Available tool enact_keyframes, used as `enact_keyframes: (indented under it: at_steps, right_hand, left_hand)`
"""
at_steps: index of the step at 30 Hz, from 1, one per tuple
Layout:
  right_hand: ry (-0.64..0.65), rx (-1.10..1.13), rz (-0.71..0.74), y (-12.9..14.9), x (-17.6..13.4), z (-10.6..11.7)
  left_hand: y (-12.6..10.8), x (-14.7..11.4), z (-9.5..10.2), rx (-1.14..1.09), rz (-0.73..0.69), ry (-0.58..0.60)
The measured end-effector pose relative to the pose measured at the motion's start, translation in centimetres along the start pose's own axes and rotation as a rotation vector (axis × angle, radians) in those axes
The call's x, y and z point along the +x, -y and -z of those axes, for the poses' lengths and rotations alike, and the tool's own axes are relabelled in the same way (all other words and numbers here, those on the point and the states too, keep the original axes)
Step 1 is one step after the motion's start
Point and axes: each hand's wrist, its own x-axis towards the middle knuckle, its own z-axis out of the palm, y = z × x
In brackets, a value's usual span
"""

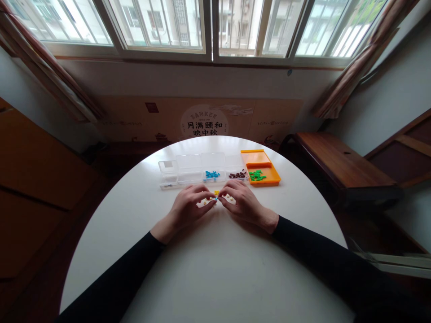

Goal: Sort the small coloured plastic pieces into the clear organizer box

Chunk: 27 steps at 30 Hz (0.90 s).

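My left hand (188, 205) and my right hand (245, 201) meet over the table with their fingertips nearly touching. Between the pinched thumbs and index fingers shows a tiny blue piece (216, 198), gripped from both sides; its exact shape is too small to tell. Just beyond the fingertips lie small yellow pieces (216, 192). A few more are scattered beneath and beside the fingers, partly hidden by them.
On the round white table (215, 269), a clear compartment box (190, 178) with raised lids holds blue pieces (212, 174) and dark brown pieces (237, 175). To its right, an orange box (274, 177) contains green pieces (257, 175). A wooden bench (343, 161) stands at right.
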Motion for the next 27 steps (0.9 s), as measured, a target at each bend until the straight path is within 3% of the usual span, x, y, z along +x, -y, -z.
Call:
enact_keyframes:
  at_steps: [16,27]
  right_hand:
    - [-0.01,0.033,-0.006,-0.15,0.01,0.05]
    - [0.011,0.05,-0.035,-0.44,-0.11,0.12]
  left_hand:
    - [-0.57,0.26,-0.01,-0.037,0.048,-0.04]
    - [-0.89,0.47,0.39,-0.137,0.13,-0.139]
